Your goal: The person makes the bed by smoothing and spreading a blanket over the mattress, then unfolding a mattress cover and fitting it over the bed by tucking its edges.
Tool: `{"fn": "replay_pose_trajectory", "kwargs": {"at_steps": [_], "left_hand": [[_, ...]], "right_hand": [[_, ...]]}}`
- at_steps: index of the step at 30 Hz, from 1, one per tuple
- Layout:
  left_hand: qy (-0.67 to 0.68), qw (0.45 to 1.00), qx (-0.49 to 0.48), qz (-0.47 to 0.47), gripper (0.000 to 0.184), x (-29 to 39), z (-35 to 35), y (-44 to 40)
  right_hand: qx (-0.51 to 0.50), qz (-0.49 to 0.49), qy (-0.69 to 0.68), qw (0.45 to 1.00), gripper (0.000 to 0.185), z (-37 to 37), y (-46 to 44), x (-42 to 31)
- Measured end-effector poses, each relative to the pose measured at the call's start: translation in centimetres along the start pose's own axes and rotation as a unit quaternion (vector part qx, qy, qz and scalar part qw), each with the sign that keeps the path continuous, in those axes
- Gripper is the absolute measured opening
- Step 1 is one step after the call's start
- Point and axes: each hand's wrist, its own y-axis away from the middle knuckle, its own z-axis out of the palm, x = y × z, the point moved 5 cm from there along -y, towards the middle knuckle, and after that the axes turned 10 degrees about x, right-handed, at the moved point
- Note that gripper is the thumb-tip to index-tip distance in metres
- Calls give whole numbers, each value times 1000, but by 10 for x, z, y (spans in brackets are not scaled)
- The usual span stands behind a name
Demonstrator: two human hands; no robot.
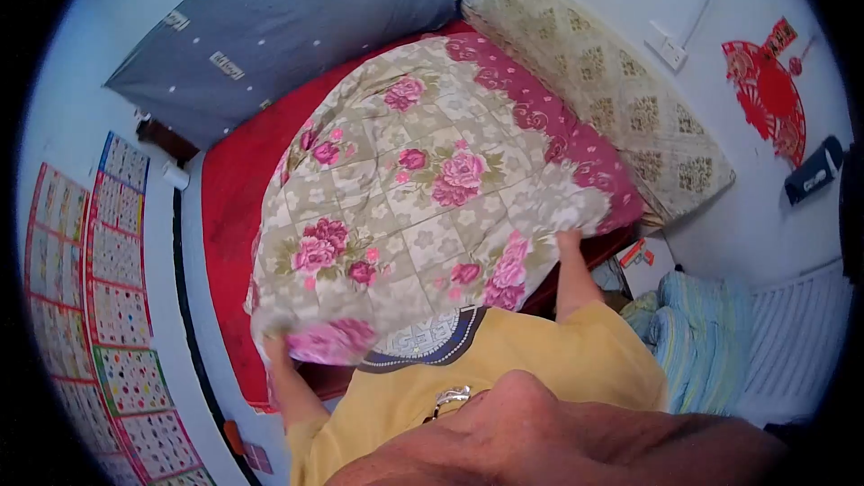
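A floral quilt, beige with pink roses and a magenta border, is spread over a bed with a red sheet. At the quilt's near left corner, my left hand is closed on its edge, which is blurred there. My right hand grips the near right edge of the quilt, beside the magenta border. Between both hands, the near edge of the quilt hangs close to my yellow shirt.
A grey padded panel stands behind the bed, and a patterned mattress leans on the right wall. Folded blue-green bedding lies at the lower right. Charts cover the left wall.
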Motion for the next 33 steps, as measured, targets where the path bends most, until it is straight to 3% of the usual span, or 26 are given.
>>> {"fn": "replay_pose_trajectory", "kwargs": {"at_steps": [1,3,6,7,9,12,15,18,19,22,25,26,28,29,30,32,33], "left_hand": [[-2,998,0,-68,33,-7,15,16],[202,965,-8,-170,32,23,34,25],[348,908,-38,-232,32,79,47,12],[358,901,-46,-243,32,80,50,8],[369,886,-55,-273,31,81,47,15],[360,867,-56,-339,31,35,36,38],[337,845,-52,-413,31,0,26,65],[308,823,-56,-474,31,-18,32,87],[303,816,-61,-488,31,-23,36,91],[317,794,-90,-510,31,-48,48,98],[386,755,-156,-507,32,-66,71,100],[438,727,-226,-478,31,-27,70,108],[429,776,-180,-425,42,-7,82,102],[437,771,-180,-428,51,18,72,107],[423,797,-160,-401,56,-11,93,103],[422,811,-143,-380,62,30,74,122],[409,825,-158,-356,63,34,75,120]], "right_hand": [[14,23,6,1000,60,-4,13,3],[42,76,19,996,59,-14,57,0],[33,87,-69,993,48,-33,40,18],[-11,21,-92,995,45,-45,46,-14],[59,19,33,998,44,-56,40,-43],[91,-102,76,988,42,-72,35,-72],[70,105,203,971,39,-82,29,-37],[85,75,292,950,44,-80,44,-25],[51,111,307,944,45,-80,58,-40],[58,27,351,934,44,-64,88,-36],[40,-190,464,864,36,-35,138,-62],[35,-278,484,829,35,-15,156,-71],[-127,-392,344,844,32,39,198,-68],[-250,-378,342,823,33,73,236,-65],[-361,-358,344,789,34,103,274,-64],[-513,-313,282,748,36,137,393,-105],[-625,-239,163,725,49,173,440,-66]]}}
